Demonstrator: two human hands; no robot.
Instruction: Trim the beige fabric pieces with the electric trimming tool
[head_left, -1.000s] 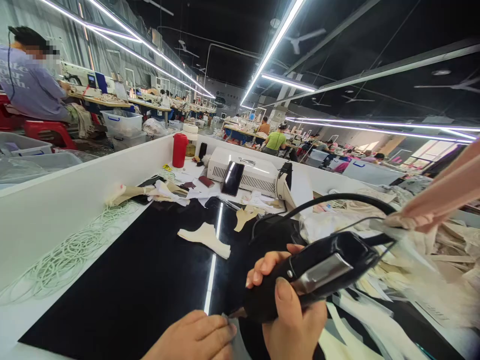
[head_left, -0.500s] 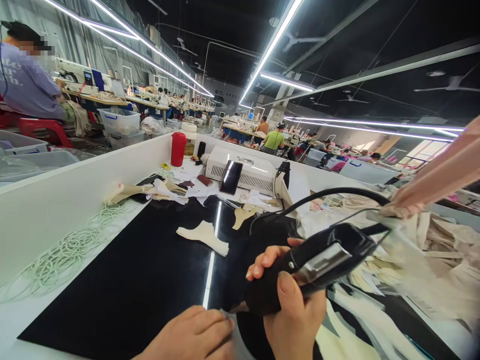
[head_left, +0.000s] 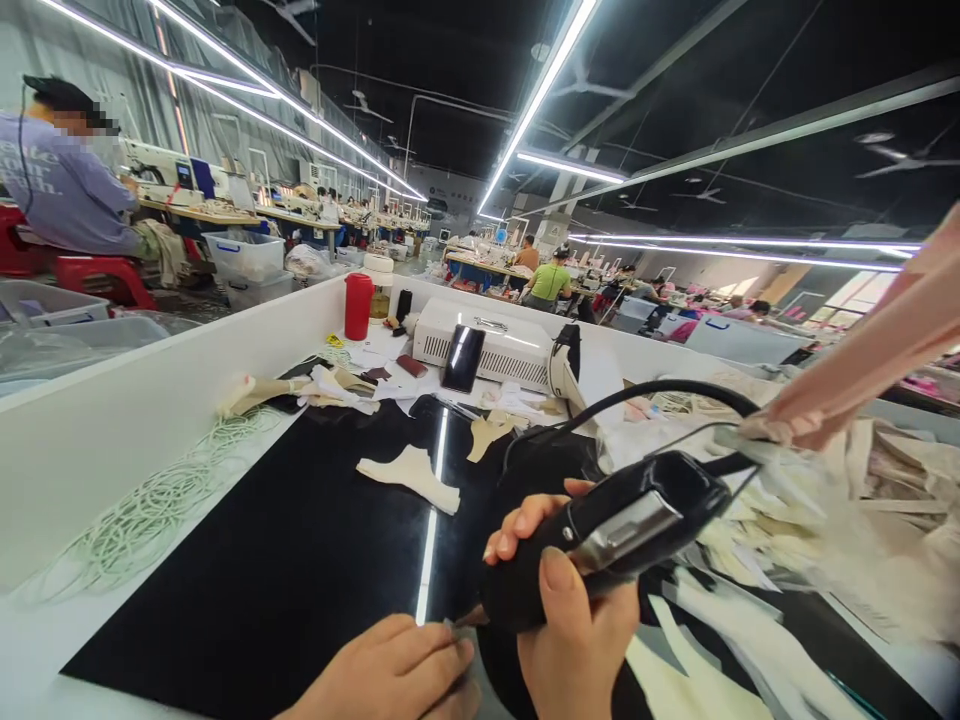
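My right hand (head_left: 574, 630) is wrapped round a black corded handheld power tool (head_left: 622, 530) with a shiny silver panel on its side. The tool slants down to the left, and its narrow tip comes close to the fingertips of my left hand. Low on the black mat (head_left: 262, 580), my left hand (head_left: 397, 668) is closed with curled fingers; what they pinch or press is hidden. Ahead of both hands, a cream shaped fabric piece (head_left: 411, 477) lies on the mat. A smaller beige cut piece (head_left: 487, 436) rests beyond it.
Green cord (head_left: 150, 510) lies tangled along the left wall. At the back stand a red bottle (head_left: 358, 306), a white vented box (head_left: 480, 340) and a phone (head_left: 463, 358). Cream fabric pieces (head_left: 720, 630) and a hanging pink cloth strip (head_left: 862, 350) occupy the right. A co-worker (head_left: 67, 180) sits far left.
The tool and my right hand have shifted slightly left and down. The grey strip seen beside my left hand earlier is now mostly out of sight. The view has tilted a little.
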